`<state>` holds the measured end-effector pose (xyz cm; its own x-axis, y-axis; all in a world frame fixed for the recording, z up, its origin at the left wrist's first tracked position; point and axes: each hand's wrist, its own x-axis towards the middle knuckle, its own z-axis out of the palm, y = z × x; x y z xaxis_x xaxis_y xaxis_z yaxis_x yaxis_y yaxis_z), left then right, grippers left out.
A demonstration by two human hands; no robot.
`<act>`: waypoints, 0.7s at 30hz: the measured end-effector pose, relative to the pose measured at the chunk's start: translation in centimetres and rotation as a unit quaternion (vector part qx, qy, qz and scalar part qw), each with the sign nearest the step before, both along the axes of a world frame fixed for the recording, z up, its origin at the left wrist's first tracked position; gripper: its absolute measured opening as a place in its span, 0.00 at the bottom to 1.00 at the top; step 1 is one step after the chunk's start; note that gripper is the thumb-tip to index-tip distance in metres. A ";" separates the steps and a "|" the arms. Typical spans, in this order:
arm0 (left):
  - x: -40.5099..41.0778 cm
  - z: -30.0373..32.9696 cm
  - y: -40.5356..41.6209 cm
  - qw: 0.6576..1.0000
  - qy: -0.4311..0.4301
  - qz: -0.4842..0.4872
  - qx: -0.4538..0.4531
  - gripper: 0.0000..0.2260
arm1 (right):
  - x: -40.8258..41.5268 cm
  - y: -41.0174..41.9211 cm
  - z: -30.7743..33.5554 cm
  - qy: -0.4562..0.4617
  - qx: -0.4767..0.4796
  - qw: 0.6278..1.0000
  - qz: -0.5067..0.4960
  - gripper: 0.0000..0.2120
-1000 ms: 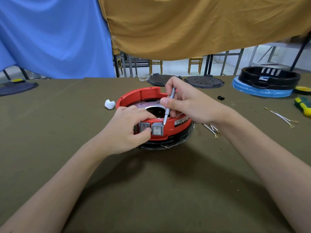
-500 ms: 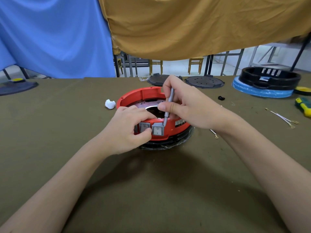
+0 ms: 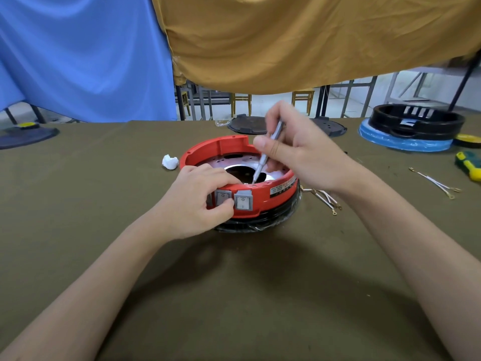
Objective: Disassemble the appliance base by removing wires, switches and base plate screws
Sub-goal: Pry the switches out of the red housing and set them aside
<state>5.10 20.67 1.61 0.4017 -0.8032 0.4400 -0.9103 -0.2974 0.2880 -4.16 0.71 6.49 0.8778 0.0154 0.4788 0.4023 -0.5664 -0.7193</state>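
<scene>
Appliance base (image 3: 270,195), a rigid, probably light red plastic ring on the table (image 3: 78,217), is best steadied at its switch-side wall, where the left hand (image 3: 197,201) grips while the right hand (image 3: 294,149) pinches a slim screwdriver (image 3: 268,152).

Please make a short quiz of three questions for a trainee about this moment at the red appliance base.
1. True or false: the right hand holds a slim grey tool whose tip points down inside the red base.
2. What does the left hand grip? A) the white wad B) the front rim of the base at the grey switches C) the green and yellow screwdriver
3. Fill in: loose wires lie on the table to the ___ of the base.

Key: 1 true; 2 B; 3 right
</scene>
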 end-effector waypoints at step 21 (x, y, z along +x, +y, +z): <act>0.2 0.0 -0.1 1.000 0.008 0.002 0.024 0.24 | 1.1 4.7 0.1 -0.035 -0.335 0.941 -0.038 0.07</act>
<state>5.32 20.59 1.56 0.4119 -0.8216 0.3941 -0.9042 -0.3152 0.2881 -3.03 5.40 6.63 0.8548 0.2735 0.4410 0.3764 -0.9118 -0.1640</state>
